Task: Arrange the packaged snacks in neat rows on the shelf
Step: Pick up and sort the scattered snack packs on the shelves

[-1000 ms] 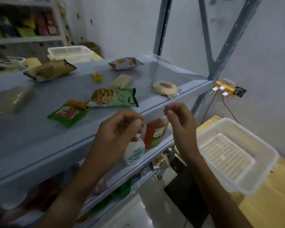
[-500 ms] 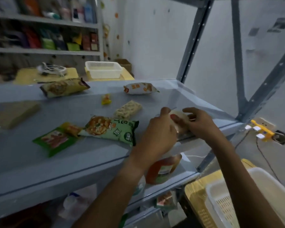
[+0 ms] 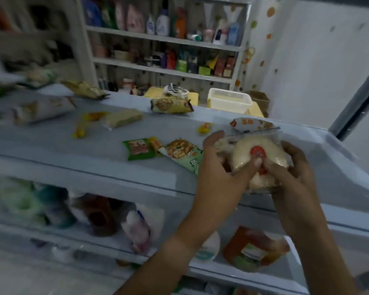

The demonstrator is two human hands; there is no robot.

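Observation:
Both hands hold a round pale cake in a clear wrapper with a red label (image 3: 246, 149), lifted just above the front right of the grey shelf (image 3: 98, 150). My left hand (image 3: 217, 167) grips its left side, my right hand (image 3: 290, 167) its right and underside. Loose snack packs lie scattered on the shelf: a light green cracker pack (image 3: 182, 153) touching my left hand, a small green pack (image 3: 137, 149), a white and orange pack (image 3: 250, 124), a brown-yellow bag (image 3: 170, 105), a pale bar (image 3: 123, 118) and a small yellow candy (image 3: 205, 127).
More packs lie blurred at the shelf's far left (image 3: 43, 109). The lower shelf holds a red and green pouch (image 3: 254, 248) and a white bottle (image 3: 209, 248). Behind stand a white basket (image 3: 229, 101) on a yellow table and a stocked white rack (image 3: 164, 39).
The view swung left and up. My hands went from empty below the shelf edge to the round cake at the shelf's right end, and now hold it raised together.

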